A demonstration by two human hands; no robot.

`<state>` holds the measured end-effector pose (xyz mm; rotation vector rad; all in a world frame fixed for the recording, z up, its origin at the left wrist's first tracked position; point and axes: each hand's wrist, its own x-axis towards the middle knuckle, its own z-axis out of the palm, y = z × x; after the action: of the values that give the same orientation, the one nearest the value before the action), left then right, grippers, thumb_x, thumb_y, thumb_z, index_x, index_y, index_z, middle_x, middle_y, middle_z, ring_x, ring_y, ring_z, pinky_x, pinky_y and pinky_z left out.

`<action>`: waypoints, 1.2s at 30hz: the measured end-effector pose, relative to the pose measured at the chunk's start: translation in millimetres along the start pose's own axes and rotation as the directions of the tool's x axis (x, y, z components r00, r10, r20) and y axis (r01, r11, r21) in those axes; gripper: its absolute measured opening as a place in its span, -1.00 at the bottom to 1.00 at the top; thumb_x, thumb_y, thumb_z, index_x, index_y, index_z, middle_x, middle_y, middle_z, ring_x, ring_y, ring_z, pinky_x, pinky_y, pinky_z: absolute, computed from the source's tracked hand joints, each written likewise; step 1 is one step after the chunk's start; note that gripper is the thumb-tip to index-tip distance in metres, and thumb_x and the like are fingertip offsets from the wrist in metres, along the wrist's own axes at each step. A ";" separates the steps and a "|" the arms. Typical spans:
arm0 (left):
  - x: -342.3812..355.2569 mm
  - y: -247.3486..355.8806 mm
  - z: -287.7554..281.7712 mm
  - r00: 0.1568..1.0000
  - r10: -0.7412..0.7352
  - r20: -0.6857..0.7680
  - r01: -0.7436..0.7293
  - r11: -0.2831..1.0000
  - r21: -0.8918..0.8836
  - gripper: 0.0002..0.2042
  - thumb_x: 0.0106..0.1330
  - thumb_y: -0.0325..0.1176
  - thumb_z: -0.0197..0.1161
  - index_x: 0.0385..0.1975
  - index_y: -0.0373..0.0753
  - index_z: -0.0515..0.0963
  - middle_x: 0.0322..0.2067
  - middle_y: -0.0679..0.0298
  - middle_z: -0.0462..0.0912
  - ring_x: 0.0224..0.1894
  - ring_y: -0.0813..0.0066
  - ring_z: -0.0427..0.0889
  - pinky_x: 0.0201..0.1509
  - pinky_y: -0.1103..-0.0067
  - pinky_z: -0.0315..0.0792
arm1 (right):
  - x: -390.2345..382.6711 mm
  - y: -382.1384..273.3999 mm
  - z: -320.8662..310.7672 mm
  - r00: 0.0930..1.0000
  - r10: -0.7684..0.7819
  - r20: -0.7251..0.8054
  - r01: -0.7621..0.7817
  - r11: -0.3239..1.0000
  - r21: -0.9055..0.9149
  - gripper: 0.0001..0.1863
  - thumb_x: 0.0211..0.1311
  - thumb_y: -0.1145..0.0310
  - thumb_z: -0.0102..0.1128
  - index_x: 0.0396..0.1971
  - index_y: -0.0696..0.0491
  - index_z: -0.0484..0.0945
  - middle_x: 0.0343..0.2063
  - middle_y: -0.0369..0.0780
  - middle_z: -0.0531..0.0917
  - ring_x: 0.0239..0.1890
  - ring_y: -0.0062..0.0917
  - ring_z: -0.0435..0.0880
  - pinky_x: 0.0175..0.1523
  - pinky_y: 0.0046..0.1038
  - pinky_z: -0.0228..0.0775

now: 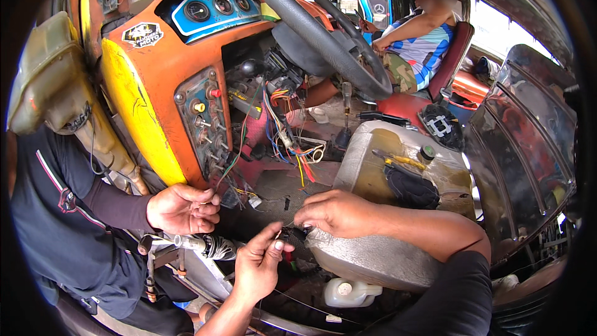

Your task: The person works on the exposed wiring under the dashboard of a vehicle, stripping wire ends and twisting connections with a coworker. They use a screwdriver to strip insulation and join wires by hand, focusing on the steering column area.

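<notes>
My left hand (258, 264) is raised below the dashboard, its thumb and forefinger closed on the end of a thin wire (279, 234). Just to its right, my right hand (336, 213) is above the front of the grey seat (379, 255), fingertips pinched together. The thin wire seems to run between the two hands, though the right fingers partly hide it. At the left, a co-worker's hand (183, 210) pinches another wire close to the switch panel (208, 118). Loose coloured wires (289, 140) hang under the steering wheel (323, 25).
On the seat lie yellow-handled pliers (404, 160) and a dark cloth-like item (410, 188). A gear lever (346, 102) rises beyond it. A white plastic container (350, 292) sits below the seat. Another person (413, 43) sits on the far side.
</notes>
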<state>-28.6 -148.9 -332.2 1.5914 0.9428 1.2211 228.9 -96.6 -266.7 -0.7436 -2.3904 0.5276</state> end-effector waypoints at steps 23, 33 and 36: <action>25.9 -16.5 24.1 0.986 -0.160 0.044 0.154 0.782 -0.604 -0.93 0.60 -0.47 0.28 -0.08 -0.29 0.67 -0.22 0.29 0.75 -0.22 0.53 0.74 -0.11 0.44 0.80 | 0.8 -16.9 19.6 0.984 0.070 -0.162 -0.049 0.991 0.128 -0.74 0.38 0.45 0.44 -0.09 0.11 0.51 -0.34 -0.02 0.79 -0.22 -0.02 0.84 -0.19 -0.10 0.62; 20.2 -26.4 11.8 0.995 -0.079 0.065 0.099 0.903 -0.419 -0.86 0.56 -0.42 0.37 -0.08 -0.38 0.70 -0.21 0.20 0.81 -0.24 0.49 0.80 -0.07 0.52 0.75 | -4.3 -18.7 20.3 0.994 0.089 -0.061 -0.087 0.996 0.035 -0.75 0.47 0.32 0.37 -0.13 0.10 0.47 -0.52 0.03 0.71 -0.37 0.12 0.77 -0.29 0.04 0.50; 13.2 -31.6 12.7 0.997 -0.049 0.065 0.071 0.920 -0.385 -0.85 0.63 -0.33 0.30 -0.07 -0.30 0.60 -0.16 0.27 0.74 -0.12 0.50 0.72 0.14 0.48 0.65 | -0.4 -22.1 14.8 0.999 0.017 0.049 -0.011 0.993 -0.118 -0.73 0.49 0.26 0.37 -0.10 0.06 0.46 -0.39 -0.01 0.73 -0.32 0.04 0.78 -0.30 0.03 0.52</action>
<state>-14.9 -129.3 -359.8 1.2644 0.6599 1.2272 211.5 -116.7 -266.7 -0.8075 -2.4815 0.4186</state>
